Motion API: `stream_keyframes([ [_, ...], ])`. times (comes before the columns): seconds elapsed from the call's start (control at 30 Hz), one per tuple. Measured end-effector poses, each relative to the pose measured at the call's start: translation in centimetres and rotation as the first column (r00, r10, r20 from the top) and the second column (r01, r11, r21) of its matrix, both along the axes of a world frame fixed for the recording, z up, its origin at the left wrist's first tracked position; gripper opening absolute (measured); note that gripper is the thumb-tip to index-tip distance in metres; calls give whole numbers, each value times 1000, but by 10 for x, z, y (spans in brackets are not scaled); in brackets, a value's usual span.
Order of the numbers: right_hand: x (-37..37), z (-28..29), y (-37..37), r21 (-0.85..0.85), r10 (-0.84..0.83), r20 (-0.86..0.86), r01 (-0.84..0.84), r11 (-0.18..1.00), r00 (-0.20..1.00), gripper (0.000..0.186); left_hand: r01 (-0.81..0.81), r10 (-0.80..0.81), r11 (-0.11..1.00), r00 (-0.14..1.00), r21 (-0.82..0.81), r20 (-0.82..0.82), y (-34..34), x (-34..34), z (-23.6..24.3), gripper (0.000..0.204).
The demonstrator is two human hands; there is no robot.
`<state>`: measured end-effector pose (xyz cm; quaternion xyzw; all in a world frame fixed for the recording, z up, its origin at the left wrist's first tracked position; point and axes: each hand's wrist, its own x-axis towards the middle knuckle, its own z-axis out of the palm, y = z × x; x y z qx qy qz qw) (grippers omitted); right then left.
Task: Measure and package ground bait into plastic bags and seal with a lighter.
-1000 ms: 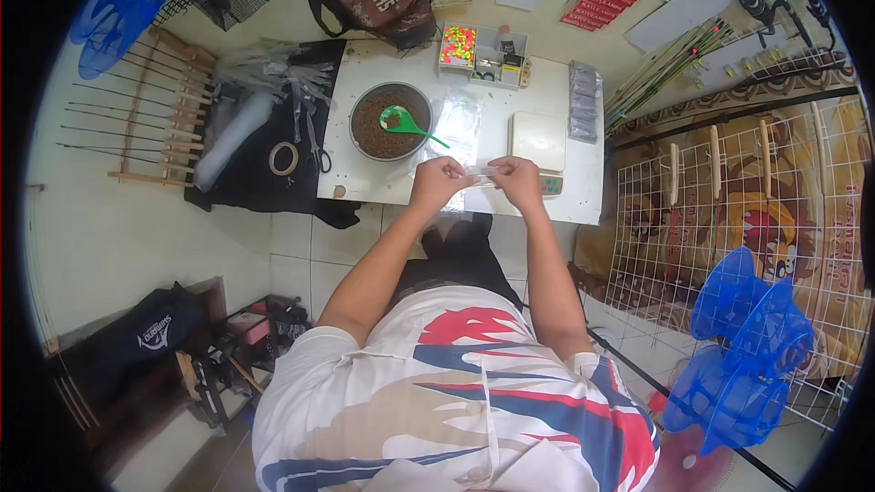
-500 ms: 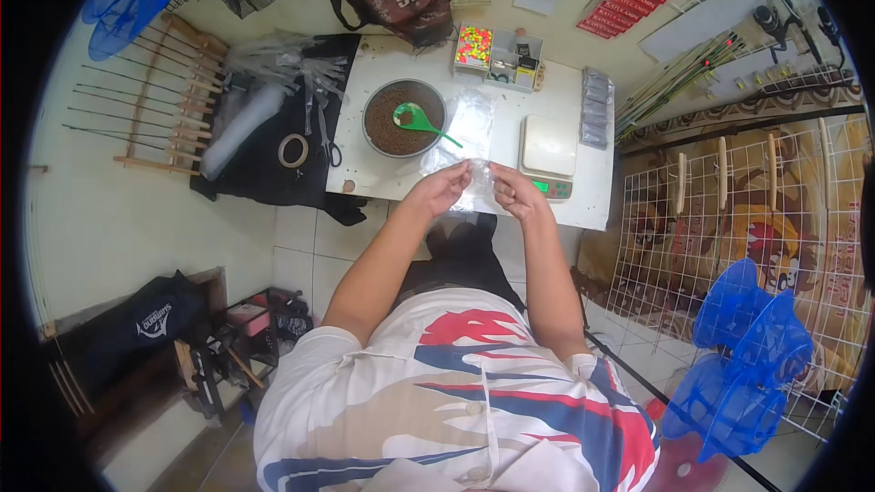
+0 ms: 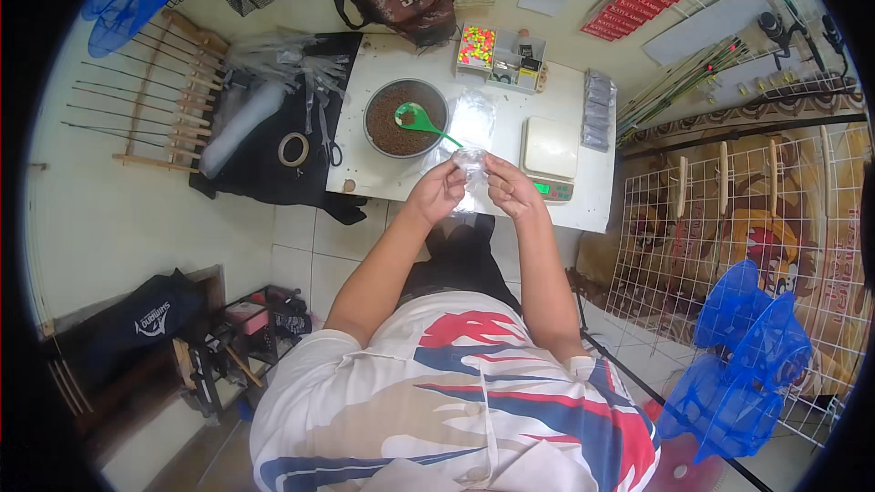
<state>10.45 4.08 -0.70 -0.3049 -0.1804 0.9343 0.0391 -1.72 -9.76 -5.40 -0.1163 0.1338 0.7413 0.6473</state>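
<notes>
Between my two hands I hold a small clear plastic bag by its opposite sides, above the table's front edge. My left hand pinches its left side and my right hand its right side. Just beyond lie more clear plastic bags on the white table. Left of them stands a round metal bowl of brown granules, with a green spoon resting in it. A white digital scale with a lit green display is close to my right hand.
A white tray with colourful beads stands at the back. Dark packets line the right edge. On black cloth at left lie a tape roll, scissors and a plastic roll. A wire grid with blue nets stands right.
Both hands have moved slightly away from me and up with the plastic bag, which now shows more clearly between the fingers. The bowl, spoon and scale stay in place.
</notes>
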Motion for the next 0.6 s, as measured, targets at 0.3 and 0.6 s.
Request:
stream_keyframes([
  [0.3, 9, -9, 5, -135, 96, -277, -138, 981, 956, 16, 11, -26, 998, 975, -69, -223, 1, -6, 29, 25],
  [0.6, 18, 20, 15, 589, 111, 222, -224, 777, 969, 23, 28, -414, 906, 260, -422, -872, 3, -18, 42, 24],
])
